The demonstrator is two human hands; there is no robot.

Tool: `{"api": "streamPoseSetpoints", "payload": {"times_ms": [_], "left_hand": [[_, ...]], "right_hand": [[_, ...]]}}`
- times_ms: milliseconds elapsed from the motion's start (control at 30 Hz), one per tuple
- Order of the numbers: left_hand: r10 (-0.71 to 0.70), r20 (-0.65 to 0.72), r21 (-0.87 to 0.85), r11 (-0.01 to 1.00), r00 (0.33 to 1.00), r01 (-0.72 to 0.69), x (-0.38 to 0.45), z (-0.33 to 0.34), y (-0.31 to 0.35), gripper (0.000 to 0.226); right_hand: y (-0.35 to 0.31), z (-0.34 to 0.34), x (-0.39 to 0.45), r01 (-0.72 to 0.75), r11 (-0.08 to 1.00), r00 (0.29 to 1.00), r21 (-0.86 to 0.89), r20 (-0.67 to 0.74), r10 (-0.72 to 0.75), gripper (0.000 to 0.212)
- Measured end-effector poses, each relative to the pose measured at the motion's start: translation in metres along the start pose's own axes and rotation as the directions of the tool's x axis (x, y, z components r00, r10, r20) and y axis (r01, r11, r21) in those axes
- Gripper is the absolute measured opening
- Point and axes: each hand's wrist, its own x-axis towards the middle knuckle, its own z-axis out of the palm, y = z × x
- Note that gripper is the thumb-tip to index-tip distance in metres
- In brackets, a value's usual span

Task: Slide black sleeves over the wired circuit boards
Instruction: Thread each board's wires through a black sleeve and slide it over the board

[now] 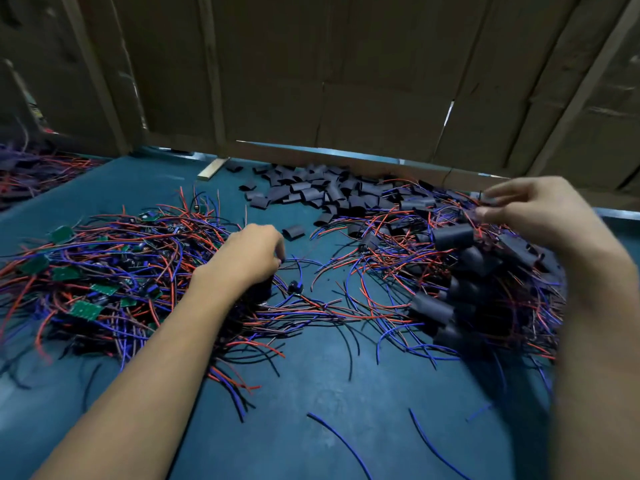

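Observation:
A tangle of bare green circuit boards [85, 310] with red, blue and black wires lies at the left. My left hand [249, 261] rests at that pile's right edge, its fingers curled down round a dark wired board [263, 291] that it partly hides. Loose black sleeves [311, 192] are heaped at the back centre, and one stray sleeve [293, 232] lies apart. Sleeved boards [453, 237] are piled at the right. My right hand [533, 216] hovers over the back of that pile. Its blurred thumb and fingertips pinch a dark sleeved piece [487, 203].
The work surface is a blue-green mat [329, 393] with stray blue wires [436, 445] near the front. A cardboard wall [346, 81] closes off the back. A small wooden block [212, 169] lies at the back left, and more wires [31, 168] are piled beyond the left edge.

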Motion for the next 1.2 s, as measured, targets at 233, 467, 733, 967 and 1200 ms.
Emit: {"api": "streamPoseSetpoints", "payload": {"times_ms": [233,467,733,967,1200], "left_hand": [[0.001,0.179,0.071,0.997,0.984,-0.014,0.023,-0.016,0.001,0.014],[0.121,0.046,-0.119,0.986,0.992,-0.115,0.015,-0.082,0.017,0.014],[0.263,-0.386,-0.783,0.413,0.884,-0.464,-0.014,-0.118,0.052,0.004],[0.337,-0.4,-0.85,0.213,0.852,-0.483,0.008,-0.088,0.047,0.011],[0.067,0.105,0.025,0.997,0.992,-0.07,0.056,0.012,0.017,0.048]], "right_hand": [[-0.028,0.014,-0.011,0.153,0.962,0.982,0.225,0.075,-0.174,0.02],[-0.053,0.035,-0.02,0.218,0.93,0.927,0.297,0.234,-0.292,0.017],[-0.071,0.059,-0.034,0.299,0.856,0.813,0.421,0.357,-0.46,0.035],[-0.092,0.083,-0.037,0.059,0.655,0.806,0.753,0.351,-0.476,0.026],[-0.085,0.071,-0.031,0.028,0.779,0.86,0.626,0.382,-0.338,0.039]]}}
